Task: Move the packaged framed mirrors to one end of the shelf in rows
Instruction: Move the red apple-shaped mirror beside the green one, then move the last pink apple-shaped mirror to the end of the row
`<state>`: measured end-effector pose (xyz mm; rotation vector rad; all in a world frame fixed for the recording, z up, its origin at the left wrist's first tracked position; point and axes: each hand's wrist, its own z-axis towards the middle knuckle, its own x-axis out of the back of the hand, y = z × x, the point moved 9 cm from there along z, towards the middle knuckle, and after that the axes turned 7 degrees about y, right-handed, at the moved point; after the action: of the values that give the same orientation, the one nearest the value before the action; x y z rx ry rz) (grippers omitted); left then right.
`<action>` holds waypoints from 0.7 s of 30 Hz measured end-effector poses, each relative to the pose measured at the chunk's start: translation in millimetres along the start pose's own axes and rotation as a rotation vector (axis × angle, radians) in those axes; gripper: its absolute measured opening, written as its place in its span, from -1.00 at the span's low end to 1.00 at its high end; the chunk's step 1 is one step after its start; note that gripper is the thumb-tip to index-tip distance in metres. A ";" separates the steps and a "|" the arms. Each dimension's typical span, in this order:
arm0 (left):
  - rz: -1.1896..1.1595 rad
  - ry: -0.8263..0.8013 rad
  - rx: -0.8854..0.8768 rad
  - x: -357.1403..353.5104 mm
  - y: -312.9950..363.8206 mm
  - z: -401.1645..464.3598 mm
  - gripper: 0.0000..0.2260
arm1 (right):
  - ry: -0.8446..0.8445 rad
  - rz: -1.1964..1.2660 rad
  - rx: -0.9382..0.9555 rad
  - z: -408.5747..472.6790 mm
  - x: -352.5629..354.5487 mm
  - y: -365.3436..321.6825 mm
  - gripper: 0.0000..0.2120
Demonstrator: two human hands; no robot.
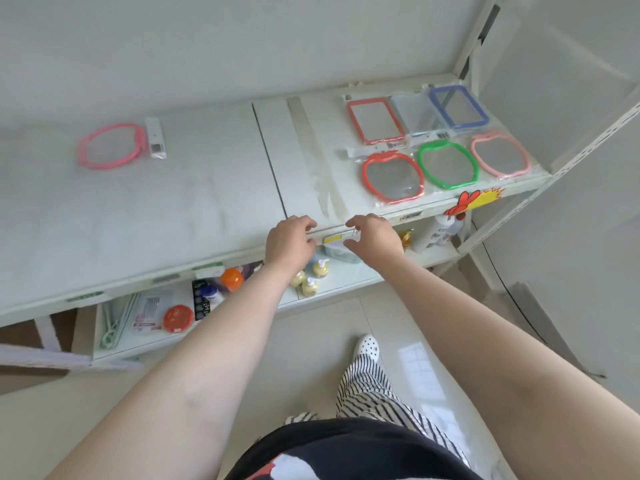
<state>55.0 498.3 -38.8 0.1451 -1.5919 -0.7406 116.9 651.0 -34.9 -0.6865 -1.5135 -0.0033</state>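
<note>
Both hands empty, left hand [290,241], right hand [374,237], fingers curled; pink mirror [110,145] far left

A white shelf [194,202] carries six packaged mirrors [446,164] in two rows at its right end, one pink mirror [110,145] far left.

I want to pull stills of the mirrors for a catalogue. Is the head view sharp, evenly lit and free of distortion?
Head view: soft even light, faint shadows; the wide lens bows the shelf edge and uprights. The mirrors show no harsh glare; the red apple-shaped mirror shows wrinkled wrapping. The lone pink mirror at far left looks softer. Left hand and right hand are slightly blurred.
</note>
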 end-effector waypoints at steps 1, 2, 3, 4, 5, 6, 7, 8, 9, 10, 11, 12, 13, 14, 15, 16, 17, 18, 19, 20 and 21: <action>-0.018 0.005 0.013 2.9 -8.3 -13.9 -0.67 | -0.011 -0.001 0.000 -15.7 -7.7 -6.2 -0.62; -0.035 0.005 0.023 5.3 -16.0 -27.7 -0.68 | -0.024 -0.001 0.004 -30.5 -15.0 -12.0 -0.61; -0.047 0.003 0.028 6.8 -22.5 -40.8 -0.69 | -0.036 -0.005 0.006 -44.2 -21.4 -16.9 -0.61; -0.052 -0.003 0.028 7.9 -28.3 -53.3 -0.69 | -0.045 -0.014 0.007 -57.0 -26.4 -21.2 -0.60; -0.052 -0.007 0.029 9.7 -34.0 -64.6 -0.69 | -0.052 -0.026 0.007 -68.1 -30.4 -24.5 -0.59; -0.047 -0.006 0.032 12.2 -39.2 -74.3 -0.70 | -0.058 -0.036 0.008 -77.4 -33.8 -26.8 -0.59; -0.041 0.002 0.034 15.1 -44.0 -82.3 -0.70 | -0.064 -0.044 0.011 -85.3 -37.0 -28.7 -0.59; -0.036 0.015 0.035 18.2 -47.9 -89.5 -0.71 | -0.069 -0.050 0.017 -93.0 -40.0 -30.8 -0.59; -0.034 0.027 0.038 21.3 -51.3 -96.0 -0.71 | -0.076 -0.054 0.023 -100.4 -42.6 -33.0 -0.59; -0.031 0.037 0.044 24.7 -54.1 -102.8 -0.70 | -0.082 -0.052 0.028 -107.5 -44.8 -34.8 -0.60; -0.026 0.046 0.051 27.2 -56.7 -109.9 -0.70 | -0.087 -0.047 0.032 -113.6 -46.7 -36.2 -0.61; -0.018 0.054 0.056 29.2 -59.3 -117.1 -0.70 | -0.089 -0.041 0.037 -119.2 -47.9 -37.4 -0.62; -0.011 0.061 0.061 30.4 -61.6 -124.8 -0.71 | -0.088 -0.035 0.046 -124.5 -48.8 -39.0 -0.62; -0.003 0.067 0.066 31.3 -63.8 -133.4 -0.71 | -0.088 -0.028 0.057 -129.9 -49.8 -40.6 -0.63; 0.005 0.074 0.072 31.7 -66.1 -142.4 -0.72 | -0.091 -0.022 0.069 -135.5 -51.6 -42.1 -0.63; 0.011 0.078 0.082 31.4 -68.3 -151.8 -0.72 | -0.098 -0.017 0.079 -141.7 -54.5 -42.8 -0.64; 0.017 0.077 0.095 29.2 -71.0 -161.5 -0.72 | -0.108 -0.012 0.085 -148.0 -59.0 -41.9 -0.64; 0.028 0.073 0.111 26.3 -73.2 -171.8 -0.71 | -0.118 -0.004 0.089 -154.2 -64.9 -39.4 -0.64; 0.040 0.066 0.130 22.3 -76.1 -185.1 -0.71 | -0.132 0.004 0.098 -161.7 -72.6 -37.1 -0.63; 0.056 0.051 0.136 18.1 -77.5 -196.1 -0.69 | -0.137 0.009 0.098 -168.1 -77.9 -34.1 -0.63; 0.072 0.031 0.135 14.1 -78.7 -206.1 -0.68 | -0.139 0.011 0.100 -173.9 -82.2 -32.2 -0.63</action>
<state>218.3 353.2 -73.1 0.1955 -1.6096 -0.5721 253.4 519.3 -80.5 -0.6249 -1.6317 0.1306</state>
